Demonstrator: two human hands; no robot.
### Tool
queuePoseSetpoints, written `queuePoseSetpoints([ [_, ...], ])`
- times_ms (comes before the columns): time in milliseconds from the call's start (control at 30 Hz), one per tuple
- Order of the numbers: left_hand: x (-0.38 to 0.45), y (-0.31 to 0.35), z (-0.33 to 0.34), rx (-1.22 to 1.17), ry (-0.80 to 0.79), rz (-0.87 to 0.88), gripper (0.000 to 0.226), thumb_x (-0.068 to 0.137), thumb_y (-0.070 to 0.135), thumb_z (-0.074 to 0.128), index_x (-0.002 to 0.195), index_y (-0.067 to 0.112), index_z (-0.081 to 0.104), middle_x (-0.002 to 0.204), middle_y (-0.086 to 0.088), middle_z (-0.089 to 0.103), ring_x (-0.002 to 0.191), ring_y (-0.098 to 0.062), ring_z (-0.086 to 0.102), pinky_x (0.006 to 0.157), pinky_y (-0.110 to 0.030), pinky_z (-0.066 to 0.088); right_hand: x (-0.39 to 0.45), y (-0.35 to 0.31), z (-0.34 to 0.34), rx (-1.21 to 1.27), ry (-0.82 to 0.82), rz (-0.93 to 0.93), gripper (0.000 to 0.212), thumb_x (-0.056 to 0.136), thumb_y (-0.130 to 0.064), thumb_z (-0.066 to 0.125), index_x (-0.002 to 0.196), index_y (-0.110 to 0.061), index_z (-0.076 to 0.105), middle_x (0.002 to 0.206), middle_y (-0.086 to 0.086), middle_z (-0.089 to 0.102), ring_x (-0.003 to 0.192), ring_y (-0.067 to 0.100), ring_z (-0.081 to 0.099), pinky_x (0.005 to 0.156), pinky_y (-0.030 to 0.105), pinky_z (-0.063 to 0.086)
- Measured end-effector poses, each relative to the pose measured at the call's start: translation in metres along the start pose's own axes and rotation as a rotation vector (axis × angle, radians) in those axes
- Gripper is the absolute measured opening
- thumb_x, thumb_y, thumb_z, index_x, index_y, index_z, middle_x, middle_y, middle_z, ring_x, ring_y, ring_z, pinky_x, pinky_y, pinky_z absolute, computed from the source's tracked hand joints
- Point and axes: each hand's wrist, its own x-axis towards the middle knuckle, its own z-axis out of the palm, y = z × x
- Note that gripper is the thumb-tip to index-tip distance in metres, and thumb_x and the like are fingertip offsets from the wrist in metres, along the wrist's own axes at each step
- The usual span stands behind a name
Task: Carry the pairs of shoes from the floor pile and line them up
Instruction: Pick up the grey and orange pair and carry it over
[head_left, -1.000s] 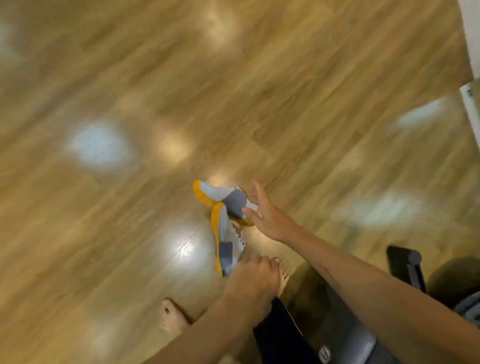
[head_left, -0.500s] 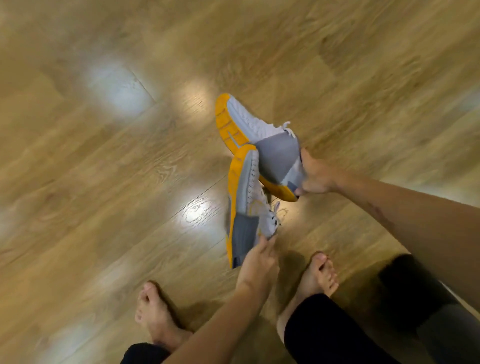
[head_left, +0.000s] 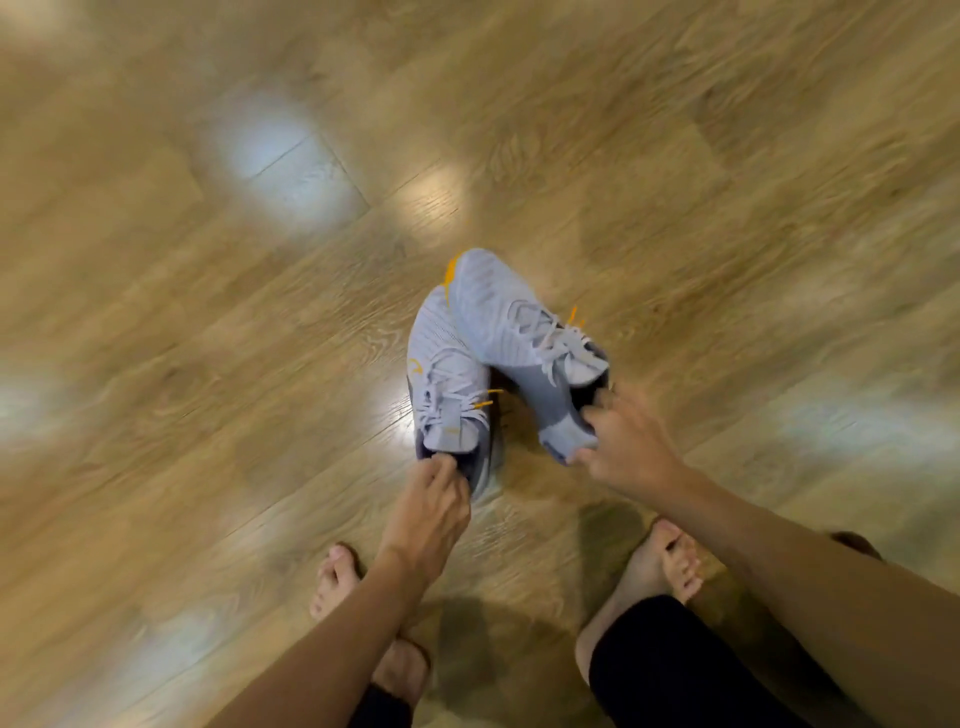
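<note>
Carrying step: our left hand (head_left: 431, 499) pinches the left sneaker (head_left: 447, 384) at its heel; our right hand (head_left: 628, 447) grips the right sneaker (head_left: 524, 332) likewise (toes overlapping), above the wooden floor (head_left: 208, 364). Next, we judge: lower them side by side.

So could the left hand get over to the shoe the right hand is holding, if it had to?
Probably not as things stand. The left hand is pinching the heel of its own shoe, so it is occupied. The other shoe lies right beside it with nothing between, held by the right hand.
</note>
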Motion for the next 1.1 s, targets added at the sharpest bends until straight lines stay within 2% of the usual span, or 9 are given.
queuePoseSetpoints([
  [67,0.004,0.008,0.004,-0.072,-0.044,-0.016,0.041,0.092,0.005,0.039,0.133,0.000,0.042,0.113,-0.016,0.054,0.102,-0.029,0.050,0.073,-0.037,0.034,-0.008,-0.014,0.012,-0.094,-0.058,-0.026,0.043,0.070,-0.044,0.078,0.087,-0.006,0.067,0.097,0.014,0.064,0.106,0.035,0.053,0.086,0.039,0.041],
  [167,0.009,0.018,0.004,-0.212,-0.120,-0.119,0.044,0.091,0.002,0.044,0.134,-0.006,0.036,0.123,-0.019,0.051,0.110,-0.031,0.049,0.067,-0.034,0.039,-0.017,-0.033,0.025,-0.114,-0.043,0.001,0.038,0.080,-0.037,0.070,0.098,-0.004,0.064,0.102,0.014,0.063,0.108,0.034,0.053,0.087,0.040,0.041],
  [300,0.011,0.010,0.014,-0.473,-0.207,-0.193,0.060,0.089,0.009,0.055,0.141,0.001,0.025,0.137,-0.013,0.041,0.125,-0.025,0.043,0.082,-0.035,0.052,-0.027,-0.045,0.029,-0.212,-0.065,-0.022,0.028,0.076,-0.019,0.071,0.100,-0.008,0.063,0.097,0.009,0.064,0.098,0.030,0.058,0.082,0.040,0.046],
  [400,0.013,0.005,0.023,-0.539,-0.192,-0.146,0.058,0.091,0.018,0.058,0.139,0.008,0.027,0.141,-0.009,0.038,0.130,-0.022,0.035,0.093,-0.038,0.049,-0.034,-0.047,0.036,-0.271,0.006,-0.076,0.030,0.060,-0.005,0.073,0.088,-0.008,0.065,0.076,0.009,0.065,0.082,0.028,0.064,0.058,0.036,0.050],
  [667,0.006,0.007,0.015,-0.531,0.018,-0.176,0.046,0.089,0.029,0.054,0.130,0.012,0.039,0.131,-0.007,0.048,0.122,-0.025,0.043,0.095,-0.035,0.038,-0.026,-0.078,0.039,-0.315,-0.102,-0.059,0.035,0.051,-0.022,0.087,0.078,-0.010,0.067,0.067,0.007,0.063,0.070,0.025,0.066,0.046,0.030,0.050],
  [767,-0.017,-0.019,-0.007,-0.554,0.133,-0.197,0.045,0.074,0.024,0.057,0.116,0.013,0.045,0.117,-0.006,0.052,0.111,-0.026,0.048,0.086,-0.034,0.039,-0.013,-0.086,0.009,-0.152,-0.165,0.004,0.026,0.082,-0.029,0.060,0.101,-0.012,0.060,0.104,0.008,0.063,0.110,0.025,0.053,0.082,0.035,0.049],
  [900,-0.073,-0.068,-0.075,-0.796,0.305,-0.253,0.038,0.039,0.004,0.071,0.075,0.005,0.058,0.072,-0.013,0.059,0.068,-0.036,0.061,0.052,-0.033,0.046,-0.012,-0.100,-0.072,0.056,-0.149,-0.020,0.015,0.085,-0.025,0.055,0.095,-0.014,0.053,0.104,0.011,0.055,0.108,0.028,0.049,0.083,0.037,0.042],
  [1000,-0.124,-0.109,-0.137,-0.964,0.473,-0.391,0.018,0.056,0.003,0.063,0.072,0.005,0.056,0.072,-0.014,0.057,0.068,-0.038,0.058,0.052,-0.037,0.043,-0.016,-0.136,-0.163,0.238,-0.108,-0.082,0.013,0.083,-0.019,0.061,0.082,-0.018,0.048,0.088,0.005,0.048,0.094,0.027,0.050,0.075,0.037,0.036],
  [1100,-0.191,-0.155,-0.201,-1.191,0.659,-0.575,0.015,0.079,0.002,0.063,0.094,0.003,0.060,0.091,-0.009,0.056,0.089,-0.034,0.055,0.070,-0.036,0.040,-0.027,-0.193,-0.272,0.569,-0.081,-0.065,0.010,0.082,-0.010,0.070,0.091,-0.011,0.065,0.089,0.004,0.067,0.085,0.018,0.061,0.077,0.039,0.046],
])
